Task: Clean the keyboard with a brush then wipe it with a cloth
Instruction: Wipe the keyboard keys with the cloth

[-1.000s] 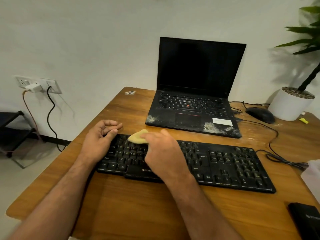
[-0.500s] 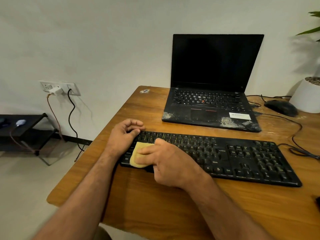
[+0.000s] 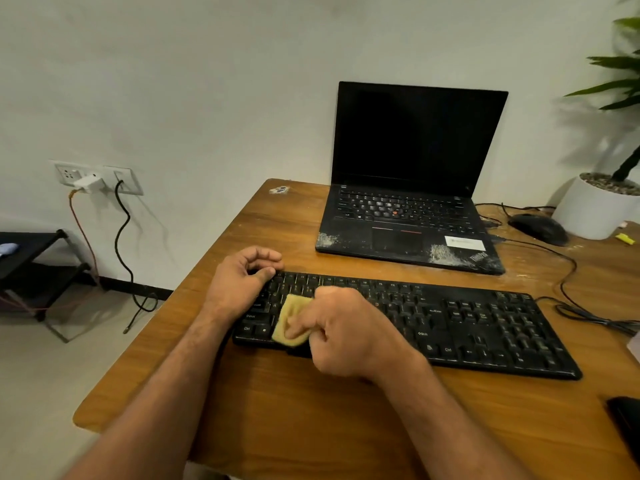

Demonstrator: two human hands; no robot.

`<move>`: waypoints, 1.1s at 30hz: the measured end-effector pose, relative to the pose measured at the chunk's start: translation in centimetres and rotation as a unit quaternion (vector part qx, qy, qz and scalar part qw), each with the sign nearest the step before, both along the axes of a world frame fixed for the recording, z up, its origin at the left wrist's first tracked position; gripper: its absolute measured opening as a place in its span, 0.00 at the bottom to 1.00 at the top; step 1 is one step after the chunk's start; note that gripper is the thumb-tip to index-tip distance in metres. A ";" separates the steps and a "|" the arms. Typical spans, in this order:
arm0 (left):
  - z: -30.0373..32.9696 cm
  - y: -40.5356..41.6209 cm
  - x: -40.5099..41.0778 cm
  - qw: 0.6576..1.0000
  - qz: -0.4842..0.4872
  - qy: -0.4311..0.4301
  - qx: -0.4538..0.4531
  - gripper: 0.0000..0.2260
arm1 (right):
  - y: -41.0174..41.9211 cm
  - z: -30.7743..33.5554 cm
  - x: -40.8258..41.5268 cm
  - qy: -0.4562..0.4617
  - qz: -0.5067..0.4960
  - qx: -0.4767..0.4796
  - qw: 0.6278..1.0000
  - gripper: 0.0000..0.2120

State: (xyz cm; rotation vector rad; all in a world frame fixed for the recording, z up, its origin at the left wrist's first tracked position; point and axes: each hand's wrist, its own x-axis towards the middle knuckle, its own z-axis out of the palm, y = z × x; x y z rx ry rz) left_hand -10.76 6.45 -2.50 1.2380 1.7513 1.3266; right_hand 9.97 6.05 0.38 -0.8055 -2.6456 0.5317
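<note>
**Cloth on the keys**

Right grip (image 3: 341, 329) is curled round a folded yellow cloth (image 3: 290, 320), fingers pinching it and pressing it down on the left-hand keys of a long black plastic keyboard (image 3: 450, 320). Left grip (image 3: 239, 282) rests on the keyboard's far left corner, fingers loosely curled with the thumb on the top edge, holding nothing. The keyboard lies across the middle of a brown wooden bench (image 3: 311, 410). Behind it stands an open black laptop (image 3: 412, 188) with a dark screen and pale dust on its palm rest. Right of the laptop lies a black mouse (image 3: 538, 228), and beside that a round white pot (image 3: 592, 211) holds gravel and a green leafy plant (image 3: 620, 84).
</note>
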 end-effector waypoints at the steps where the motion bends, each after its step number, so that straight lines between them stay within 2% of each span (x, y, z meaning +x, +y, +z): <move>1: 0.0 0.0 0.0 1.000 0.000 0.001 0.002 0.09 | 0.0 -0.3 0.2 0.019 -0.006 0.018 1.000 0.22; 5: 0.0 0.0 0.1 1.000 0.000 0.014 0.002 0.09 | 1.7 -0.3 -1.4 0.031 -0.116 0.075 0.990 0.25; 9: 0.0 0.1 0.0 0.999 0.003 0.036 0.008 0.09 | 2.1 -0.2 -2.9 -0.050 -0.082 0.071 0.993 0.29; 13: -0.1 0.1 0.0 1.000 0.001 0.024 0.000 0.09 | 2.9 0.3 -0.2 -0.038 -0.202 0.029 0.978 0.23; 14: -0.1 0.1 0.1 1.000 0.000 0.020 0.000 0.09 | 2.9 0.3 0.2 -0.029 -0.207 0.036 0.977 0.22; 18: -0.1 0.2 0.2 1.000 0.004 0.018 0.007 0.10 | 2.0 0.3 -1.1 -0.020 -0.112 0.045 0.993 0.26; 21: -0.1 0.1 0.2 0.999 0.004 0.031 0.009 0.11 | 1.5 0.6 -1.2 -0.039 -0.082 0.037 0.995 0.23; 24: -0.2 0.0 0.1 1.000 -0.001 0.030 0.010 0.11 | 0.3 0.4 -0.1 -0.008 0.006 0.009 1.000 0.22; 26: -0.2 0.0 0.1 1.000 -0.002 0.027 0.011 0.11 | 0.0 -0.1 0.1 0.019 0.003 0.027 0.999 0.23; 29: -0.3 0.1 0.0 0.999 -0.001 0.034 0.015 0.11 | 0.4 -0.4 -0.5 0.011 -0.074 0.079 0.994 0.26; 33: -0.4 0.2 -0.1 1.000 -0.002 0.023 0.007 0.11 | -0.1 -0.5 -0.3 0.008 0.006 0.036 0.999 0.20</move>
